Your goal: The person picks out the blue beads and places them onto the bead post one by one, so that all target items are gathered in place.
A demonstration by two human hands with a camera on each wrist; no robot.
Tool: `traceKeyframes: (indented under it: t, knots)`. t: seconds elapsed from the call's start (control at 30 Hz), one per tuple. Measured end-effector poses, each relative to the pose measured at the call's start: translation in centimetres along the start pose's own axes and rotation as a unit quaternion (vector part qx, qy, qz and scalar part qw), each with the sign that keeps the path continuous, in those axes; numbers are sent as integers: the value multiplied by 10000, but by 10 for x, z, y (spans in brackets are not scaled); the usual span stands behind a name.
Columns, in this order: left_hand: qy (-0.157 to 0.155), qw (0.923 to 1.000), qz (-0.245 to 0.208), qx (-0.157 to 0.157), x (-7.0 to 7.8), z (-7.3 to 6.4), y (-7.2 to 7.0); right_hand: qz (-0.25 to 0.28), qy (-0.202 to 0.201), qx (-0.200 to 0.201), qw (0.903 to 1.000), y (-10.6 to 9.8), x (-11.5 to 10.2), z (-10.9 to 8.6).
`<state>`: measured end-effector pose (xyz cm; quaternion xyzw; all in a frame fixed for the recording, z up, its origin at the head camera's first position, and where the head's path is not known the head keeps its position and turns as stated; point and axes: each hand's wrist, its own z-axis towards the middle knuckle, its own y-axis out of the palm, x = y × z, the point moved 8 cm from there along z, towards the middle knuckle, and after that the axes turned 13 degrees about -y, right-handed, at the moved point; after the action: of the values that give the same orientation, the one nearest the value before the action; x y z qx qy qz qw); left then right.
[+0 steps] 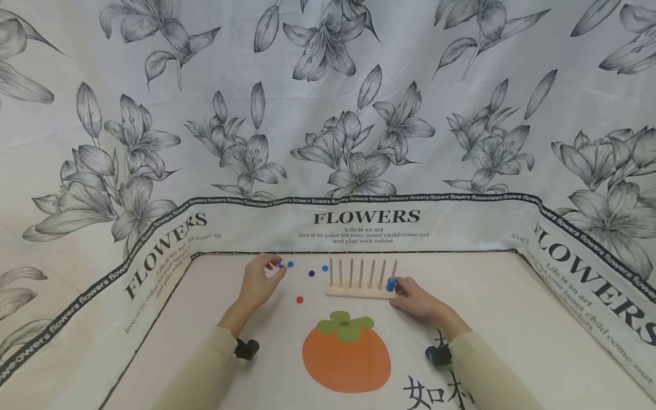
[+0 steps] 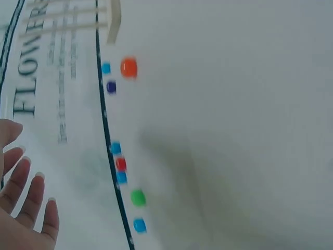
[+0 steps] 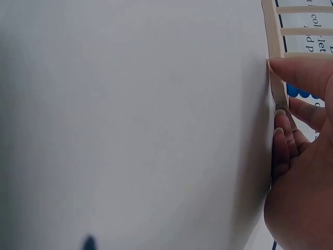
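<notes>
My left hand (image 1: 258,280) hovers by small beads at the back left. In the left wrist view its fingers (image 2: 32,200) are apart and loosely bent, with nothing between them. Nearby lie a red bead (image 2: 120,164), a green bead (image 2: 138,198) and several blue beads, one a blue bead (image 1: 290,264). My right hand (image 1: 416,297) grips the right end of a wooden peg rack (image 1: 359,292), thumb on its front edge in the right wrist view. Blue beads (image 1: 391,283) are stacked low on the rack's rightmost peg; the other pegs are bare.
Between left hand and rack lie a dark purple bead (image 1: 311,273) and another blue bead (image 1: 325,268). An orange-red bead (image 1: 299,299) sits closer. The cloth bears a printed persimmon (image 1: 346,361); a flower-printed curtain (image 1: 359,131) rises behind.
</notes>
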<state>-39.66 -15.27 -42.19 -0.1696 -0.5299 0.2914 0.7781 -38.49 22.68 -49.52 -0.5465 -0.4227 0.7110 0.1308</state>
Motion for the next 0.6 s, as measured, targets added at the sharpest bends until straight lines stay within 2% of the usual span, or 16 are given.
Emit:
traceKeyframes:
  t: [0.1, 0.23, 0.33, 0.43, 0.6]
  knots:
    - [-302, 9995, 44, 26, -22, 7, -13, 87, 92, 37, 9999, 2, -1, -3]
    - [-896, 9955, 226, -221, -49, 16, -24, 182, 168, 91, 9997, 2, -3, -5]
    - [-1433, 9870, 489, -535, -68, 20, -26, 111, 135, 49, 9998, 4, -1, -5]
    - [-1827, 9759, 784, -897, -83, 21, -23, 98, 165, 55, 9998, 5, -1, -5]
    - [-2295, 9617, 854, -1233, -99, 20, -18, 167, 309, 120, 9993, 2, -3, -3]
